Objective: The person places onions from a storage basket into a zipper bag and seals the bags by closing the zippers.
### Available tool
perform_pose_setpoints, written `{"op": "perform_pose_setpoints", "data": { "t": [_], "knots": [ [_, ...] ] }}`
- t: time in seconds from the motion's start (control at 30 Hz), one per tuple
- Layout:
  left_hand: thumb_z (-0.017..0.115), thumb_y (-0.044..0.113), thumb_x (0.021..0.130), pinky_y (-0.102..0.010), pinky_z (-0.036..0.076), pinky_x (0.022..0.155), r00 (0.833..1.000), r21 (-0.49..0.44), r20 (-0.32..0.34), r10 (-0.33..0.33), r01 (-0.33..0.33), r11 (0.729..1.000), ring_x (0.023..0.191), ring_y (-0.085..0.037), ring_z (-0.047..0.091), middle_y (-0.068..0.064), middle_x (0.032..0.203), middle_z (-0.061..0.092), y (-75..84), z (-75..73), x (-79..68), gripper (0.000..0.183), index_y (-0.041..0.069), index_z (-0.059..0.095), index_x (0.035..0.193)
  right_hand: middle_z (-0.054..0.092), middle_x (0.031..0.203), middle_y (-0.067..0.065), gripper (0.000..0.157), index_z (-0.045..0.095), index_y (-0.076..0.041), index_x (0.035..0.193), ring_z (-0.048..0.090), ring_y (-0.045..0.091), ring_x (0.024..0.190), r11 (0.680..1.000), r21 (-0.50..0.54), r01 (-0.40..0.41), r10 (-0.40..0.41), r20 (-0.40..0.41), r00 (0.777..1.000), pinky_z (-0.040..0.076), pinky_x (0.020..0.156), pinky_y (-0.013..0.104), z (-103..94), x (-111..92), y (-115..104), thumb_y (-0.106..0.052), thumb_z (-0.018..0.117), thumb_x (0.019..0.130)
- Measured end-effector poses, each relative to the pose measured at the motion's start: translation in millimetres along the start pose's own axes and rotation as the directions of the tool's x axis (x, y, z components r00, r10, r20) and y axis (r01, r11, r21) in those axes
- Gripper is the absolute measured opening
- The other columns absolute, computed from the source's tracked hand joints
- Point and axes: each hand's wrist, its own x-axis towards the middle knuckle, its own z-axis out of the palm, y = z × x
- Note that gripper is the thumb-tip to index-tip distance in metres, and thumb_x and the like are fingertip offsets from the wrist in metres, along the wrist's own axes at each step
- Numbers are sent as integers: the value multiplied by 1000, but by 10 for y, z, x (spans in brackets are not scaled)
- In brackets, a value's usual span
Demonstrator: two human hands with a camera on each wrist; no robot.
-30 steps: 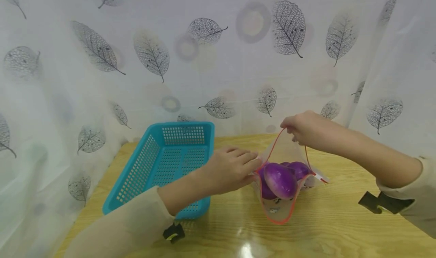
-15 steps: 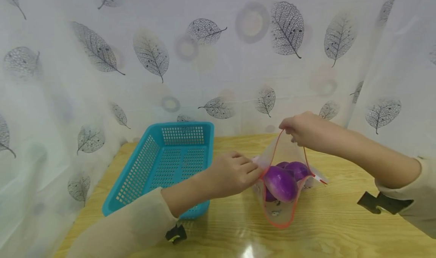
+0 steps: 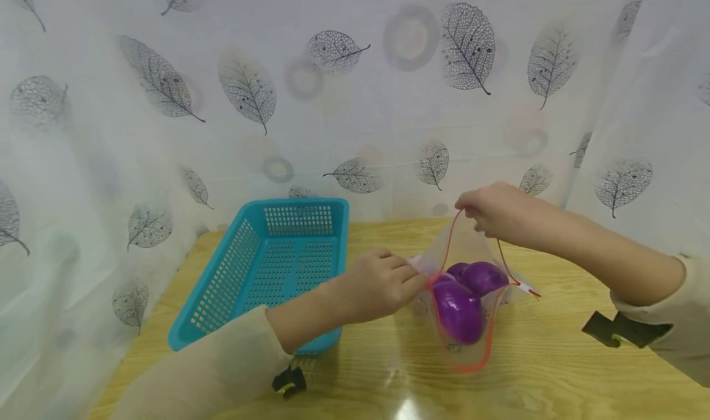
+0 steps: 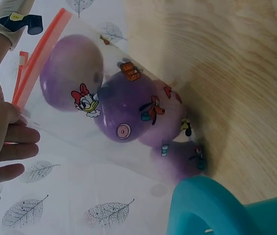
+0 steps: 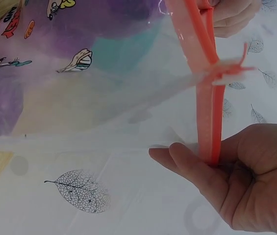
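Observation:
A clear zip bag [image 3: 468, 367] with an orange-red zip rim stands with its mouth spread toward me. Several glossy purple, rounded things [image 3: 459, 314] lie inside it, one in front of the others; their kind does not show. My left hand [image 3: 377, 287] pinches the rim on the left side. High at the back of the mouth, the rim is pinched between thumb and fingers of my right hand [image 3: 499, 213]. The zip slider [image 3: 524, 289] hangs at the right corner. Small cartoon prints mark the bag's side [image 4: 113, 154] in the left wrist view.
A blue-green plastic basket [image 3: 338, 266] stands on the wooden table [image 3: 388, 377], left of the bag, partly behind my left forearm. Behind the table hangs a white curtain [image 3: 360, 118] with leaf prints.
The fingers of my left hand, straighter at first, have curled onto the rim. The front purple thing has slipped lower and nearer inside the bag. My right hand stays almost still.

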Motion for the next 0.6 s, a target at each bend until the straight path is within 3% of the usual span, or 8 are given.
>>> {"op": "perform_pose_setpoints", "data": {
  "t": [0.13, 0.23, 0.4, 0.5, 0.6],
  "knots": [
    [66, 23, 86, -19, 55, 65, 999, -41, -50, -18, 16, 999, 72, -6, 69, 7, 77, 72, -34, 10, -4, 8, 16, 69, 85, 69, 93, 17, 24, 62, 8, 111, 67, 19, 73, 998, 50, -39, 39, 11, 999, 55, 59, 29, -12, -6, 13, 3, 52, 90],
    [69, 21, 83, -19, 55, 67, 996, -123, -42, -82, 77, 989, 72, -5, 69, 6, 78, 72, -54, 2, -20, 8, 14, 70, 87, 68, 96, 19, 25, 61, 8, 113, 68, 19, 72, 996, 72, -60, 60, 12, 998, 54, 58, 28, -20, -9, 21, 2, 50, 92],
    [72, 15, 81, -14, 52, 60, 973, -310, 17, -231, 224, 924, 68, -4, 67, 6, 77, 72, -107, -21, -45, 9, 12, 71, 89, 68, 96, 21, 25, 60, 8, 113, 68, 17, 68, 997, 61, -55, 55, -9, 998, 51, 54, 27, -39, -7, 61, -1, 48, 93],
    [71, 14, 82, -12, 48, 53, 960, -351, 28, -277, 269, 897, 64, -4, 66, 5, 75, 71, -147, -31, -52, 8, 11, 71, 89, 68, 96, 22, 24, 61, 7, 113, 68, 19, 69, 999, 38, -39, 39, -24, 999, 52, 57, 32, -64, -7, 83, -4, 50, 94],
    [70, 13, 82, -12, 44, 47, 951, -355, 29, -306, 296, 887, 59, -4, 65, 4, 73, 71, -186, -34, -59, 7, 9, 71, 88, 70, 93, 18, 24, 63, 5, 112, 68, 18, 70, 1000, 11, -30, 30, -35, 999, 53, 62, 37, -90, -13, 101, -8, 52, 94]
  ]
}}
